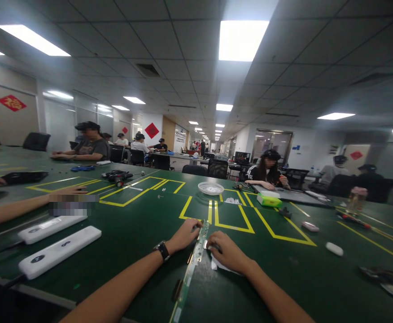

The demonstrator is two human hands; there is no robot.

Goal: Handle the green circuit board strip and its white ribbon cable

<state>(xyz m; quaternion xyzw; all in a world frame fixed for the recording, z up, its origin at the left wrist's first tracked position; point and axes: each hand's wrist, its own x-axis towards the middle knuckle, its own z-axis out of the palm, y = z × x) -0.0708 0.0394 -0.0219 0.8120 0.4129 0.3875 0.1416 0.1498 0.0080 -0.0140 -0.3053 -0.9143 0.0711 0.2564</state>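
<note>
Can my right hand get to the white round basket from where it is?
Probably, with a forward stretch: only taped tabletop seems to lie between your right hand and the white round basket. The hand is at the circuit board now.

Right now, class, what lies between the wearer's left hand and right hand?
Between the left hand and the right hand lies part of a long, narrow green circuit board, as the head view shows.
</note>
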